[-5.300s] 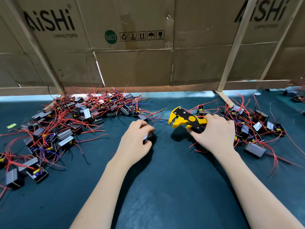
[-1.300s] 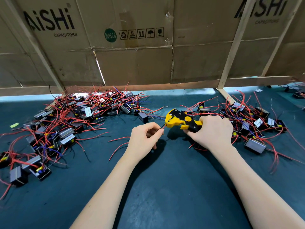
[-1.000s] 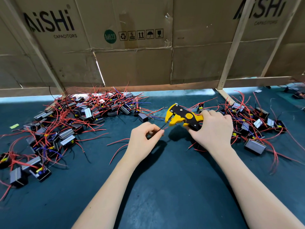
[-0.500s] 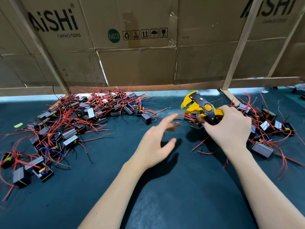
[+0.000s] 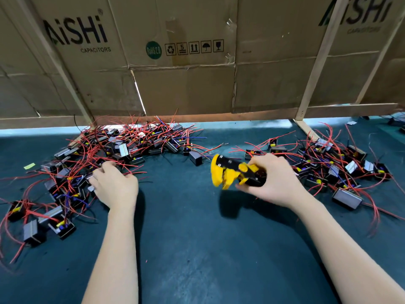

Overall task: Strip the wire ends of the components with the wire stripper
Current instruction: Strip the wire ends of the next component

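From the head camera, we take the yellow and black wire stripper (image 5: pixel 235 172) as our landmark: it sits above the dark green mat (image 5: pixel 197 249), near the middle, its yellow head pointing left and slightly blurred. Our right hand (image 5: pixel 274 181) grips its handles, fingers and thumb curled round them. Left of the stripper, well apart from it, our left hand (image 5: pixel 114 185) rests palm down on the near edge of the left pile of components (image 5: pixel 87 163), a tangle of small black and grey blocks with red wires. Its fingertips are buried among the wires, and we cannot tell whether they have closed on any one piece. Just beyond the stripper, toward the back, a single black component (image 5: pixel 195 157) lies on its own. To the right of the stripper, behind and beside our right hand, spreads the right pile of components (image 5: pixel 341 165). Behind the stripper stands a wall of cardboard boxes (image 5: pixel 186 62), braced by pale wooden slats.
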### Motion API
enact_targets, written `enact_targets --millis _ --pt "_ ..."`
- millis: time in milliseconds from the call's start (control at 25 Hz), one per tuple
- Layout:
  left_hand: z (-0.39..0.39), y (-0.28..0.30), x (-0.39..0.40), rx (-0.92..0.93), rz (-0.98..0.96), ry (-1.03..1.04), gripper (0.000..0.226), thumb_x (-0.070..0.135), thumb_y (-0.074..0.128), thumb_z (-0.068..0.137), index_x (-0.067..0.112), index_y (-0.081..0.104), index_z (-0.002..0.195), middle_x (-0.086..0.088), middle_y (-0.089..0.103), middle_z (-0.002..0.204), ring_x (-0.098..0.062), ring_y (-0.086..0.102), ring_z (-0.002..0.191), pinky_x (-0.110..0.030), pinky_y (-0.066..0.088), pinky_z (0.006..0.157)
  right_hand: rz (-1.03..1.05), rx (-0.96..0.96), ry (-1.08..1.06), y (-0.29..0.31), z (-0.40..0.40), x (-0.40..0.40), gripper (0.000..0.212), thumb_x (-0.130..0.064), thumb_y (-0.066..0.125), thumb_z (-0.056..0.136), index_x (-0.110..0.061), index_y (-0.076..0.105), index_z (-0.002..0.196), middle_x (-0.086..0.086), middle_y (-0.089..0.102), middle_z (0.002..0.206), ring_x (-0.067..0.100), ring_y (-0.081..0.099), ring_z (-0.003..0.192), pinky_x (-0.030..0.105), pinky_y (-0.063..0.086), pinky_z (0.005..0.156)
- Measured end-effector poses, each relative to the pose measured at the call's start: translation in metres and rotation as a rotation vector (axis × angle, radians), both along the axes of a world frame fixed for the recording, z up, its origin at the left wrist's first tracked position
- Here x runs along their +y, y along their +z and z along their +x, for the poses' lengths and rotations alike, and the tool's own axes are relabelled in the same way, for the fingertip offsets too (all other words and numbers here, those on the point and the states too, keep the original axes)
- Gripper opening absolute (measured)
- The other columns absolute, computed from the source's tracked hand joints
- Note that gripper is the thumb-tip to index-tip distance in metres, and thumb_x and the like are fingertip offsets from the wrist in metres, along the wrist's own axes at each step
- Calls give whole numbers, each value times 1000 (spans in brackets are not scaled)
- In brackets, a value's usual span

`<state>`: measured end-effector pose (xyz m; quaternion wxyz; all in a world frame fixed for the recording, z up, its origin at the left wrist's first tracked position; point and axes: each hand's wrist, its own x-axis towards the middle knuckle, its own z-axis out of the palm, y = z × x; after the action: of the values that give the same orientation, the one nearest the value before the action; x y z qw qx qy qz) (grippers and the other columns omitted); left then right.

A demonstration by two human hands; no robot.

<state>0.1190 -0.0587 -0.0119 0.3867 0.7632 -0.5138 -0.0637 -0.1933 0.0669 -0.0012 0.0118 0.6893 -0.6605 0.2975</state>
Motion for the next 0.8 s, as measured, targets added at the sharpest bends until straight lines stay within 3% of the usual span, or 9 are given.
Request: enact_targets --millis 120,240,400,520,600,680,720,800 --pt "4 -3 -3 27 -81 -25 29 -6 53 88 4 63 113 -23 61 117 -44 53 111 -50 44 90 133 163 -55 -9 1 -3 45 -66 70 66 -26 57 79 -13 57 76 18 52 87 34 37 81" --pt "5 -3 -5 76 -159 -55 24 -5 54 88 5 67 105 -17 70 104 -41 60 102 -46 48 85 98 108 -221 -7 -9 -2 47 -69 67 66 -25 53 76 -10 54 73 22 55 87 35 41 78" --pt "-3 -4 -3 -93 -123 -72 23 5 58 86 10 71 104 -20 68 102 -43 51 106 -49 47 81 128 214 -527 -6 -24 1 53 -74 61 68 -22 52 76 -3 62 79 26 58 94 36 37 76" --pt "-22 0 2 -184 -271 -210 26 4 60 81 7 70 104 -19 67 104 -41 50 101 -46 41 83 58 240 -601 -7 -23 -2 52 -71 62 70 -20 56 79 -2 65 82 27 61 92 36 33 75" --pt "-46 0 13 -310 -389 -396 31 8 63 79 8 67 110 -14 65 107 -37 53 102 -43 37 83 -109 37 -556 -4 -19 -2 45 -64 69 70 -20 60 79 -4 65 76 25 63 84 36 40 76" --pt "-72 -5 20 -487 -446 -657 34 15 63 83 11 63 117 -7 64 113 -32 53 110 -40 34 87 -254 -298 -399 1 -14 0 38 -57 74 70 -23 58 71 -9 60 65 14 58 68 28 43 69" --pt "-82 -9 21 -547 -405 -771 37 19 62 87 12 60 124 -5 63 122 -30 51 118 -39 33 91 -283 -447 -291 4 -11 0 37 -56 74 71 -24 57 69 -8 58 63 10 53 63 22 41 66" --pt "-93 -17 16 -582 -255 -870 43 26 50 99 16 47 140 0 51 142 -23 39 134 -36 30 100 -249 -668 -97 8 -5 1 38 -56 71 73 -19 61 72 2 61 69 19 52 66 26 40 68"
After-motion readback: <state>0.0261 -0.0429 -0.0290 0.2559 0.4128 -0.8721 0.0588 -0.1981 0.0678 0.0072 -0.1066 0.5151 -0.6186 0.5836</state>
